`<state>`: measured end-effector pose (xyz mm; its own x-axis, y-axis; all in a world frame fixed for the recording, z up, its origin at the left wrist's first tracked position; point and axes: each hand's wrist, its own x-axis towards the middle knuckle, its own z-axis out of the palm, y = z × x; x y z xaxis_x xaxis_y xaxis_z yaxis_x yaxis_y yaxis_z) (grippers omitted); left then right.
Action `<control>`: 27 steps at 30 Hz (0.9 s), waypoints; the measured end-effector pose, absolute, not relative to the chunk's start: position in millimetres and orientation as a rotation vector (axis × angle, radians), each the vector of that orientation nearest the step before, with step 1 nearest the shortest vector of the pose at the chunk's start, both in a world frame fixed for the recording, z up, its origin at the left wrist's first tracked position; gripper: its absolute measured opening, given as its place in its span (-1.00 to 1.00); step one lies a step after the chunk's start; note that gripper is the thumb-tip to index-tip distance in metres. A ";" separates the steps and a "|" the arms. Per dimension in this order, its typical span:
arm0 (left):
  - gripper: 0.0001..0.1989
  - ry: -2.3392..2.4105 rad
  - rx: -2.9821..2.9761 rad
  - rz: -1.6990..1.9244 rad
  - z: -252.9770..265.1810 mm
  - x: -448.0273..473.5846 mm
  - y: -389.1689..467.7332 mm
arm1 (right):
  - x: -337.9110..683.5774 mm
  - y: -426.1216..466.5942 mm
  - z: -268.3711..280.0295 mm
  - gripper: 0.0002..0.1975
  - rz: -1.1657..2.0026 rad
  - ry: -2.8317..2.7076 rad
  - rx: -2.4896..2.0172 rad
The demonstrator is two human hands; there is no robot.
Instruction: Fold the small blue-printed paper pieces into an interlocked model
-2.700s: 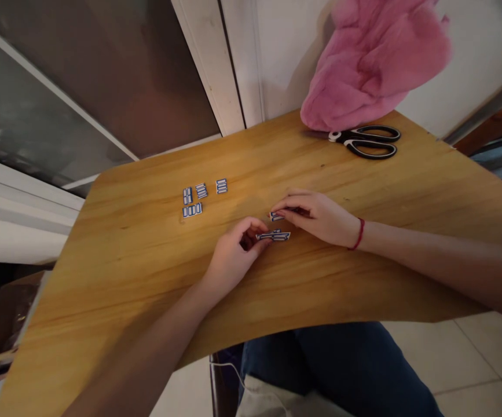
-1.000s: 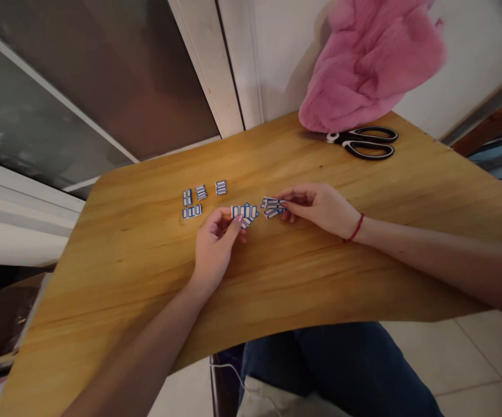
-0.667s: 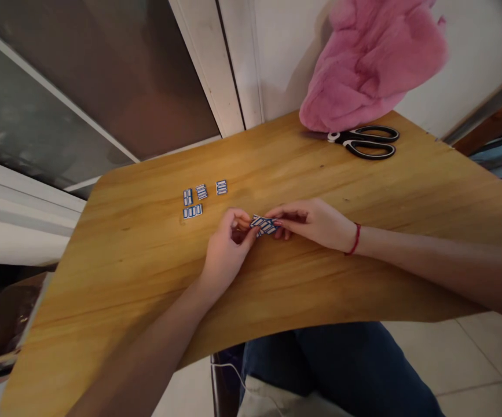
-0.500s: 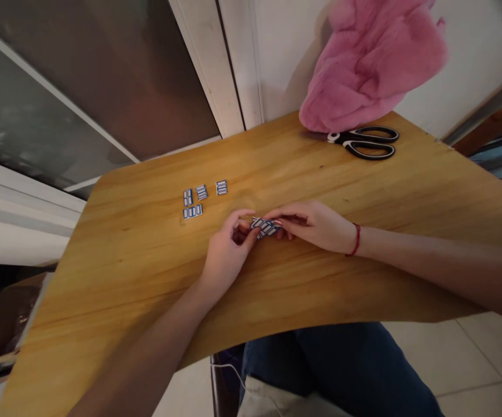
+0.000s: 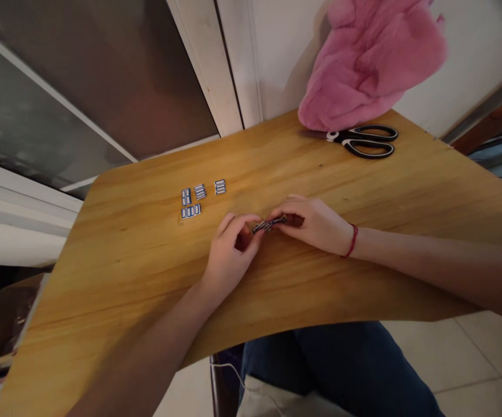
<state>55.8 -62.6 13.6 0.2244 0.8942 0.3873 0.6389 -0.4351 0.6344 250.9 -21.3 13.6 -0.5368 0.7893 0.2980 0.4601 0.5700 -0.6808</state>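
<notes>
While a pink cloth (image 5: 370, 58) and scissors (image 5: 362, 141) sit at the wooden table's (image 5: 146, 278) far edge, left hand (image 5: 230, 255) and right hand (image 5: 315, 223) together pinch a sticker strip (image 5: 268, 224) mid-table; loose stickers (image 5: 198, 197) lie left.

Strip of labels (image 5: 269, 224) in my fingers seen edge-on, print unreadable. Pink cloth (image 5: 370, 58) cut off at top. Table (image 5: 124, 324) cut off btm-left.

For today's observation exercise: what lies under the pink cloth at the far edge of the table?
The pink cloth covers the blade tips of the scissors; their black handles show on the wooden table. Anything else beneath it is hidden.
</notes>
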 end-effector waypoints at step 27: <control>-0.77 1.613 2.117 0.685 15.0 53.1 -68.6 | 250.6 -20.0 8.5 -0.82 0.825 -2.258 -0.970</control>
<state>53.1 -68.6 15.0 0.2178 0.9652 0.1448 0.7743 -0.2612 0.5764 250.6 -20.0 8.5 -0.5933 0.7701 0.2345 0.4377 0.5531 -0.7089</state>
